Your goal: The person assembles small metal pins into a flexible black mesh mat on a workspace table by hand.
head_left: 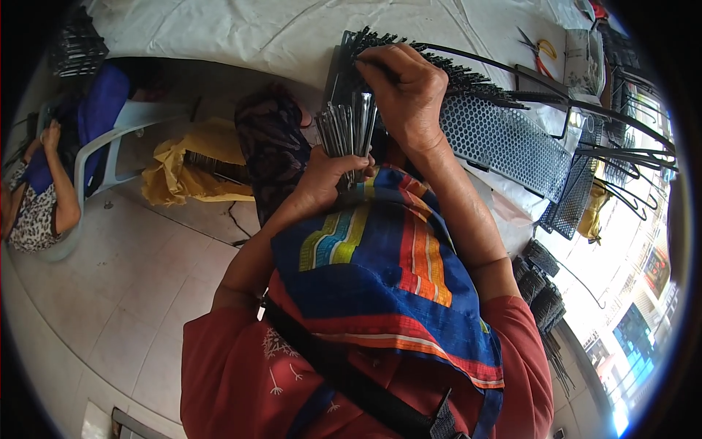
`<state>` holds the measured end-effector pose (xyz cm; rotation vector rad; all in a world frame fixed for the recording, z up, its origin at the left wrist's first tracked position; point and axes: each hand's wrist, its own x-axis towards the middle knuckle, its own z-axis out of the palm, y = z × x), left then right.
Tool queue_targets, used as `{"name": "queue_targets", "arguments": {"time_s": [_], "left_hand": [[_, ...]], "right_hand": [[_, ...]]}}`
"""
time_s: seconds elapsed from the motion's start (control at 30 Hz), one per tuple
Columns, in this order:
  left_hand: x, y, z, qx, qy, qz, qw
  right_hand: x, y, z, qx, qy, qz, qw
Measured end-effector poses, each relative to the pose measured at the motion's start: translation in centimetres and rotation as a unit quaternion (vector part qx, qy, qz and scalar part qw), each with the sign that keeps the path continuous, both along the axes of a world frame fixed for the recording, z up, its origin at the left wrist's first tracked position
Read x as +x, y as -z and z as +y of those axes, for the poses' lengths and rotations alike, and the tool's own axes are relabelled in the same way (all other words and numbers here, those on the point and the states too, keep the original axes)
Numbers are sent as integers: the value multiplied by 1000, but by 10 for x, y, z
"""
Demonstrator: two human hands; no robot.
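Observation:
My left hand (329, 173) is closed around an upright bundle of thin dark metal rods (338, 130) in front of my chest. Above and to the right of the bundle's top, my right hand (409, 91) has its thumb and fingers pinched together. Whatever sits in that pinch, if anything, is too small to make out. Just beyond the right hand lies a dense pile of similar dark rods (468, 82), their ends pointing up. It rests by a perforated metal panel (504, 139) that slants down to the right. A striped blue cloth apron (380, 271) covers my lap.
A white-covered table (241, 33) runs across the far side. Orange-handled pliers (543, 57) lie there beside a box (583, 62). Dark wire racks and hooks (632, 150) crowd the right. On the left are a crumpled yellow wrapper (175, 164) and a person (40, 197) near a pale chair (110, 139).

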<state>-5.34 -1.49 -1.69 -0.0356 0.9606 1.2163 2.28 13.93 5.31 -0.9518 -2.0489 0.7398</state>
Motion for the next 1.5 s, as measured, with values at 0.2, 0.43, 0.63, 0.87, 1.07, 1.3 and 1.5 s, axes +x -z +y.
{"name": "queue_targets", "arguments": {"time_s": [0.2, 0.43, 0.63, 0.87, 1.07, 1.3, 1.5], "left_hand": [[-2, -4, -1, -8, -5, 13, 1000], [-2, -10, -3, 28, 5, -2, 1000], [-2, -18, 1, 15, 35, -60, 997], [-4, -6, -2, -15, 54, -119, 991], [-7, -11, 1, 11, 74, -123, 990], [-8, -8, 0, 45, 66, -91, 993], [-11, -8, 0, 70, 66, -161, 982]], "right_hand": [[6, 0, -2, 38, -12, -21, 999], [49, 10, -21, -270, 2, -102, 957], [58, 38, -32, -514, -22, 57, 856], [55, 26, -37, -524, -33, 54, 849], [55, 29, -43, -421, -48, 37, 905], [48, 21, -46, -472, -9, 40, 880], [49, 33, -50, -562, -15, 130, 817]]}}
